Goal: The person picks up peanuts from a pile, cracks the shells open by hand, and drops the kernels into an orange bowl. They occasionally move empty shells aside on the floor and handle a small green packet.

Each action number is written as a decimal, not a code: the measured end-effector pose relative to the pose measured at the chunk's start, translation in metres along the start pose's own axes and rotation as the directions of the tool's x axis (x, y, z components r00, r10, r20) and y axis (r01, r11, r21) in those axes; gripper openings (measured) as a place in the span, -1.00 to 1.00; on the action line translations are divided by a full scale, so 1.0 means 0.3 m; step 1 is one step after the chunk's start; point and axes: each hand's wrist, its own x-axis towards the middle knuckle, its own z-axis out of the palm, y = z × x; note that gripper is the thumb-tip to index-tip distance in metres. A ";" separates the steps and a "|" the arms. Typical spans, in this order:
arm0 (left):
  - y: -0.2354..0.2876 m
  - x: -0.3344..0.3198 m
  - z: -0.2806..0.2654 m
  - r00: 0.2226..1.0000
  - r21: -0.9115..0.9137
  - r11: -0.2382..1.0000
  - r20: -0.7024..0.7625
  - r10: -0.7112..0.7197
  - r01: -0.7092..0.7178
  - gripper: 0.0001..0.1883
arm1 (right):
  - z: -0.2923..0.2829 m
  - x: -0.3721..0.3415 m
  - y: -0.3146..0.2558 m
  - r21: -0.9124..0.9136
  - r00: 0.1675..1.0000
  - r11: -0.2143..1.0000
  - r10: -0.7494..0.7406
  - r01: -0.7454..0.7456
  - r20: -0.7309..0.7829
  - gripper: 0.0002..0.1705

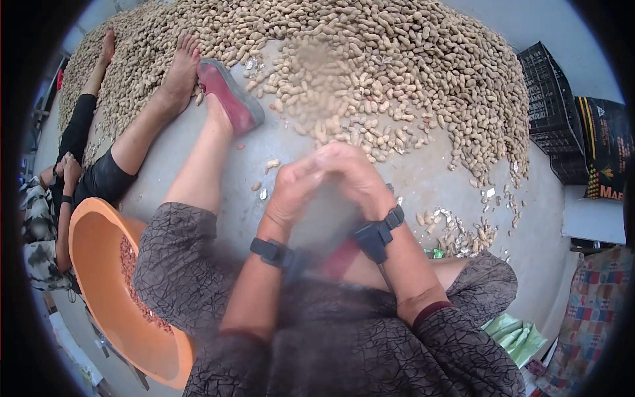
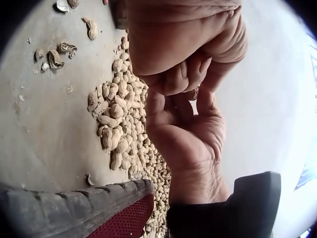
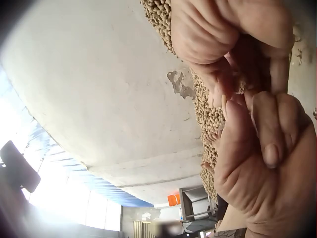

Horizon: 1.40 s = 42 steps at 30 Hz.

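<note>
In the head view my left hand [image 1: 293,190] and right hand [image 1: 359,180] meet at the fingertips, above the floor in front of my lap. Between them, mostly hidden by the fingers, is a peanut; a bit of its brown surface [image 2: 192,93] shows in the left wrist view. The right wrist view shows a rough piece of the peanut [image 3: 241,86] pinched where the thumbs and fingers of both hands come together. Behind the hands spreads a large heap of unshelled peanuts [image 1: 423,66].
An orange tub [image 1: 99,264] with reddish shelled kernels [image 1: 135,278] stands at my left. Empty shells [image 1: 456,231] lie on the floor to the right. A black crate [image 1: 549,106] stands by the wall. Another person's bare foot [image 1: 182,73] rests against the heap.
</note>
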 end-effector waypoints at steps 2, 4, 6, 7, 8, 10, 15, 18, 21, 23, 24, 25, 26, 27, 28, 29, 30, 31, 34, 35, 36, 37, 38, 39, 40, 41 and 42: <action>0.005 0.005 0.005 1.000 -0.028 0.999 0.016 0.016 -0.015 -0.50 | 0.003 -0.003 -0.012 0.030 0.999 0.999 0.038 -0.040 0.038 -0.77; 0.003 0.011 0.004 1.000 -0.101 0.995 -0.007 -0.002 0.002 -0.51 | 0.002 0.001 -0.018 0.080 0.986 0.994 0.057 -0.070 0.155 -0.74; 0.005 0.016 0.005 0.999 -0.096 0.995 -0.033 -0.017 0.014 -0.53 | -0.010 0.010 0.000 0.058 0.985 0.997 0.048 -0.058 0.167 -0.74; 0.007 0.016 0.009 0.998 -0.091 0.995 -0.058 -0.032 0.027 -0.56 | -0.016 0.013 0.010 0.036 0.983 0.998 0.038 -0.045 0.178 -0.74; 0.010 0.018 0.018 0.998 -0.091 0.995 -0.059 -0.034 0.029 -0.56 | -0.023 0.015 0.020 0.038 0.983 0.998 0.039 -0.046 0.177 -0.74; 0.022 0.019 0.043 0.987 -0.060 0.996 -0.148 -0.069 0.061 -0.59 | -0.022 0.017 0.025 -0.002 0.994 1.000 0.023 -0.023 0.103 -0.74; -0.002 0.032 0.015 0.988 0.047 0.997 -0.147 -0.054 0.061 -0.62 | -0.012 0.014 0.008 0.063 0.995 0.997 0.044 -0.050 0.087 -0.74; 0.010 0.035 0.021 0.987 0.133 0.989 -0.153 -0.047 0.067 -0.65 | -0.019 0.021 0.008 0.107 0.993 0.993 0.040 -0.052 0.107 -0.73; 0.044 0.052 0.046 0.988 0.268 0.962 -0.156 0.000 0.042 -0.64 | -0.013 0.026 -0.014 0.154 0.991 0.987 0.023 -0.044 0.132 -0.74; 0.058 0.059 0.060 0.988 0.338 0.941 -0.155 0.026 0.029 -0.62 | -0.020 0.026 -0.014 0.180 0.993 0.983 0.015 -0.035 0.114 -0.75; 0.068 0.068 0.061 0.988 0.379 0.925 -0.151 0.033 0.027 -0.63 | -0.026 0.036 -0.008 0.203 0.995 0.979 0.001 -0.022 0.104 -0.76; 0.074 0.076 0.061 0.989 0.419 0.908 -0.146 0.041 0.024 -0.63 | -0.032 0.045 -0.003 0.226 0.995 0.974 -0.014 -0.008 0.095 -0.78; 0.074 0.078 0.059 0.989 0.423 0.906 -0.145 0.038 0.027 -0.63 | -0.040 0.047 0.002 0.232 0.995 0.973 -0.017 -0.006 0.094 -0.78; 0.072 0.081 0.056 0.990 0.448 0.894 -0.128 0.056 0.008 -0.63 | -0.038 0.047 -0.002 0.228 0.996 0.974 -0.026 0.005 0.088 -0.79; 0.064 0.078 0.053 0.991 0.470 0.882 -0.111 0.069 -0.009 -0.64 | -0.036 0.040 0.000 0.226 0.996 0.974 -0.032 0.013 0.079 -0.80; 0.054 0.074 0.050 0.992 0.471 0.882 -0.111 0.060 -0.001 -0.64 | -0.033 0.030 0.002 0.232 0.997 0.973 -0.031 0.013 0.072 -0.80; 0.043 0.071 0.047 0.992 0.483 0.876 -0.113 0.061 0.001 -0.64 | -0.028 0.022 -0.001 0.227 0.997 0.974 -0.026 0.010 0.069 -0.80; 0.036 0.068 0.045 0.991 0.494 0.869 -0.115 0.065 0.001 -0.64 | -0.026 0.017 -0.002 0.220 0.998 0.975 -0.022 0.007 0.067 -0.80; 0.000 0.050 0.073 0.978 0.357 0.930 -0.147 0.148 -0.088 -0.66 | -0.035 0.024 0.031 0.193 0.999 0.981 -0.002 -0.004 0.033 -0.79; 0.011 0.043 0.065 0.978 0.359 0.930 -0.149 0.146 -0.084 -0.66 | -0.034 0.025 0.041 0.197 0.999 0.980 -0.001 -0.006 0.034 -0.79; 0.031 0.035 0.057 0.986 0.378 0.926 -0.149 0.076 -0.015 -0.65 | -0.017 0.022 0.033 0.165 1.000 0.986 -0.008 0.011 -0.018 -0.78; 0.042 0.026 0.051 0.988 0.395 0.917 -0.152 0.007 0.055 -0.65 | 0.000 0.018 0.026 0.132 0.998 0.991 -0.015 0.024 -0.068 -0.77; 0.043 0.022 0.046 0.988 0.394 0.917 -0.156 0.008 0.055 -0.65 | 0.012 0.016 0.021 0.131 0.998 0.991 -0.012 0.020 -0.066 -0.77; 0.040 0.022 0.045 0.985 0.401 0.915 -0.171 0.027 0.045 -0.66 | 0.020 0.014 0.013 0.095 0.996 0.995 -0.019 0.027 -0.082 -0.77; 0.036 0.022 0.045 0.982 0.408 0.912 -0.185 0.044 0.036 -0.67 | 0.025 0.011 0.007 0.059 0.995 0.998 -0.028 0.034 -0.100 -0.78; 0.030 0.025 0.047 0.982 0.405 0.914 -0.186 0.042 0.038 -0.67 | 0.030 0.010 0.005 0.059 0.994 0.998 -0.025 0.031 -0.102 -0.78; 0.018 0.027 0.049 0.979 0.433 0.901 -0.179 0.099 -0.012 -0.69 | 0.034 0.005 0.009 0.050 0.993 0.998 -0.041 0.047 -0.113 -0.78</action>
